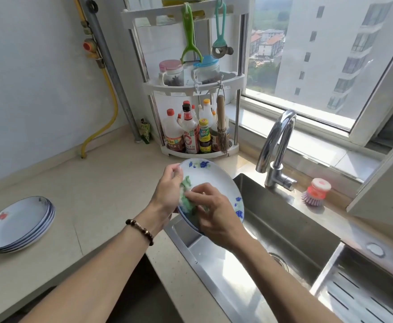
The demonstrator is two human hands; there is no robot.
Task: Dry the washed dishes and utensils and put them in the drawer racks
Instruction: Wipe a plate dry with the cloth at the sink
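Plate tilted over sink: your left hand grips its rim, right hand fingers pinch green cloth against it.

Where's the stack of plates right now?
The stack of plates sits on the counter at the far left of the head view, left of the sink.

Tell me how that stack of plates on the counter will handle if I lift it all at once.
The stack of plates looks rigid, probably heavy together. Their glossy faces suggest they could slide against each other if tilted. Likely breakable if dropped on the counter.
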